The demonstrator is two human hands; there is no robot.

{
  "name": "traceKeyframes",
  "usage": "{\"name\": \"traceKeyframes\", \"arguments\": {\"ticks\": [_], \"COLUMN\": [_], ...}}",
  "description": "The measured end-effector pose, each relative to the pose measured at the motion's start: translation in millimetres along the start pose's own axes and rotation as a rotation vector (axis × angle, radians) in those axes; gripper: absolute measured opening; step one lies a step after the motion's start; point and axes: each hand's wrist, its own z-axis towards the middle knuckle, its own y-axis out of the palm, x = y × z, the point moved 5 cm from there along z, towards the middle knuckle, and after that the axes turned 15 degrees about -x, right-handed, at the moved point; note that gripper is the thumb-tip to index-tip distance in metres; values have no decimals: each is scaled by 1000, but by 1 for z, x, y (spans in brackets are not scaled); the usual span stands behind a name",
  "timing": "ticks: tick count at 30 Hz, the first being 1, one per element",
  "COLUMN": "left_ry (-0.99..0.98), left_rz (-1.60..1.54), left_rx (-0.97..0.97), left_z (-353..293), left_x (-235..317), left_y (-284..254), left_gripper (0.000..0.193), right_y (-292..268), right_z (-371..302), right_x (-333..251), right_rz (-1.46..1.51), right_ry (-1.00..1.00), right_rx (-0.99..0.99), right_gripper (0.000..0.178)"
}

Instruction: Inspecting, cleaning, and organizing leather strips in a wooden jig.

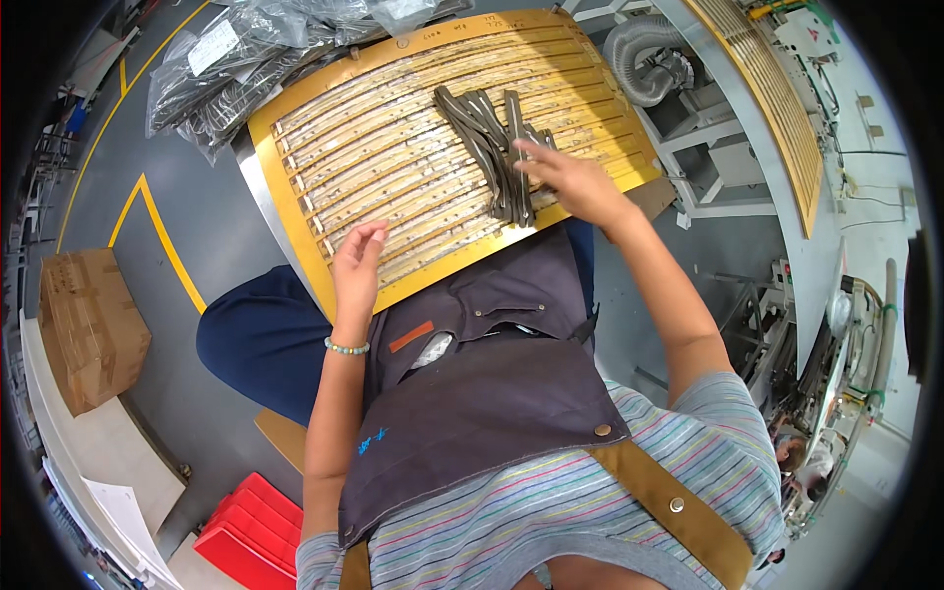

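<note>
A yellow board (280, 182) with several parallel slots lies in front of me, over my lap. On its right half rests a loose pile of dark, narrow strips (479, 147), some showing a pale line along their length. My right hand (575, 185) is over the right side of this pile, fingers stretched out and apart; whether they touch a strip is hard to tell. My left hand (358, 264) is at the board's near left part, its thumb and fingertips pinched together above the slots. Anything between those fingertips is too small to make out.
Clear plastic bags of dark strips (231, 69) lie beyond the board's far left corner. A cardboard box (93, 329) and a red bin (254, 531) stand to my left. At the right are a ribbed hose (644, 59), a white frame (723, 162) and another slotted yellow board (777, 108).
</note>
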Motion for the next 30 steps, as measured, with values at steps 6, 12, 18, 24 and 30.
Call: {"name": "traceKeyframes", "arguments": {"ticks": [6,12,18,24,30], "left_ry": [0,14,-53,-35,-58], "left_rz": [-3,-37,11,86,184], "left_rx": [-16,-6,-25,91,84], "left_z": [-11,-12,-19,-46,-45], "left_x": [-4,-1,3,5,-9], "left_y": [8,5,-5,-30,-39], "left_gripper": [24,21,22,22,22], "right_y": [-120,-95,-23,-4,66], "right_z": [-21,27,101,60,10], "right_x": [0,15,83,-6,-42], "right_rz": [798,1081,660,534,171], "right_ry": [202,197,249,326,255], "right_rx": [309,118,410,-104,10], "right_gripper": [25,30,55,31,24]}}
